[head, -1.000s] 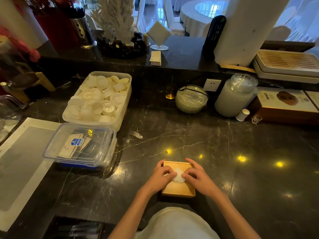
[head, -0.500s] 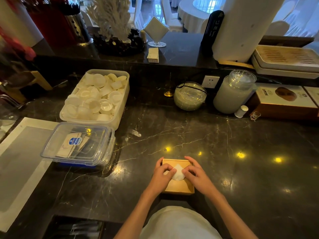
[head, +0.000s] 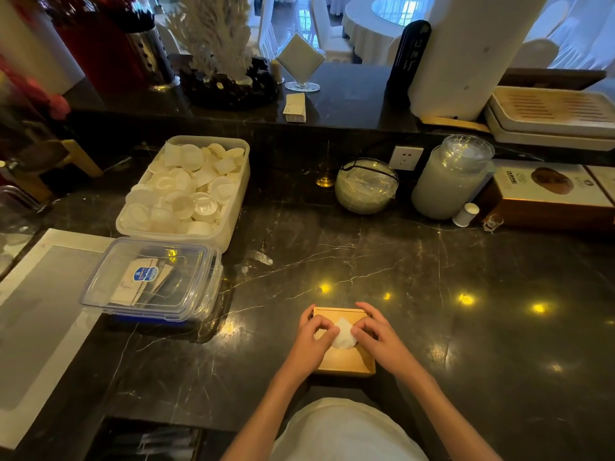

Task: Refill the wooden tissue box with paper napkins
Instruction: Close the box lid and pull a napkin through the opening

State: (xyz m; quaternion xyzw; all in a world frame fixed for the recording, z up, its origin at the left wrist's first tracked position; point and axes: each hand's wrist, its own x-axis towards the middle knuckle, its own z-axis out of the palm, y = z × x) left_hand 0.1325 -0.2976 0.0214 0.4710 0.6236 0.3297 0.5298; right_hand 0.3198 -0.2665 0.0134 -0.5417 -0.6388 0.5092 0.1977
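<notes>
The wooden tissue box (head: 346, 362) sits on the dark marble counter near its front edge, right in front of me. A white paper napkin (head: 343, 335) pokes up through the opening in its top. My left hand (head: 312, 337) rests on the box's left side, with its fingertips pinching the napkin. From the right side, my right hand (head: 377, 334) does the same, its fingers curled against the napkin. Both hands cover much of the lid, so the opening itself is mostly hidden.
A lidded clear plastic container (head: 151, 281) stands to the left, with a white tub of small cups (head: 186, 191) behind it. At the back are a glass bowl (head: 364, 186), a large jar (head: 449, 178) and a boxed item (head: 545, 194). A grey mat (head: 30, 317) lies far left.
My hands have stayed on the box, fingers shifting slightly around the napkin. The view has drifted a little; the box has not moved.
</notes>
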